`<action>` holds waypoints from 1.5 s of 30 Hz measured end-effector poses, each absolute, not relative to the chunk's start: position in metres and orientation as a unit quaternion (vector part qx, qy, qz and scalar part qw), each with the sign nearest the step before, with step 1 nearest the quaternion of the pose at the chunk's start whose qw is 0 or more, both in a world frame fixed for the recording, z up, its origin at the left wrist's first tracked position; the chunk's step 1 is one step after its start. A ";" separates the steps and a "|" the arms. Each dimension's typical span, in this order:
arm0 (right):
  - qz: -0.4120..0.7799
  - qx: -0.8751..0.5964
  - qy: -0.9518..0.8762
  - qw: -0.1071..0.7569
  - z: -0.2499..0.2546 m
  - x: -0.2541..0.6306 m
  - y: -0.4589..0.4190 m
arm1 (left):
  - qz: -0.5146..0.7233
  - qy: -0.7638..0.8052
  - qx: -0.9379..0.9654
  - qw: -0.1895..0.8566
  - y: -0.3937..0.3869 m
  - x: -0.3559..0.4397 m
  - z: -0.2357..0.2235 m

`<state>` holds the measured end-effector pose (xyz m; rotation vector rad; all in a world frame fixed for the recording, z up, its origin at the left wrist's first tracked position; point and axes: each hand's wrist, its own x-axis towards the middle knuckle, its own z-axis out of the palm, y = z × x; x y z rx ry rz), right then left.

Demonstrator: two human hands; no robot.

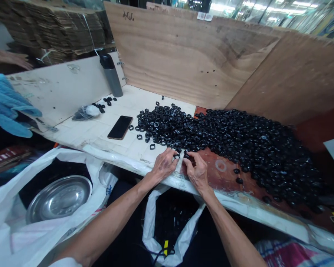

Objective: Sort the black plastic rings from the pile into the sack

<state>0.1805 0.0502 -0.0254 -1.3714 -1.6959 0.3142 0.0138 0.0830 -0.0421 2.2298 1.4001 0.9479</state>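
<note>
A big heap of small black plastic rings (239, 137) covers the bench from the middle to the right. My left hand (164, 164) rests at the bench's front edge, fingers pinched on a black ring (177, 156). My right hand (197, 170) sits right beside it, fingertips closed on another black ring (187, 156). Both hands meet at the near edge of the heap. Below them an open white plastic bag (169, 222) with dark contents hangs under the bench edge.
A black phone (120, 127) lies left of the heap. A grey flask (111, 74) stands at the back left, near a small bag of parts (85, 112). Plywood walls (189, 55) enclose the bench. A steel bowl (59, 198) sits in a white bag (22, 178) lower left. Another person's hand (8, 59) shows far left.
</note>
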 end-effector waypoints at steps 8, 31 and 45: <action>0.185 -0.539 -0.702 0.426 -0.025 0.171 0.051 | 0.318 0.492 0.792 0.172 0.080 0.014 -0.038; 0.332 -0.554 -0.578 0.499 -0.009 0.171 0.027 | 0.439 0.327 0.611 0.572 0.074 0.001 -0.018; 0.242 -0.531 -0.639 0.501 -0.001 0.164 0.025 | 0.478 0.303 0.650 0.508 0.073 -0.003 -0.018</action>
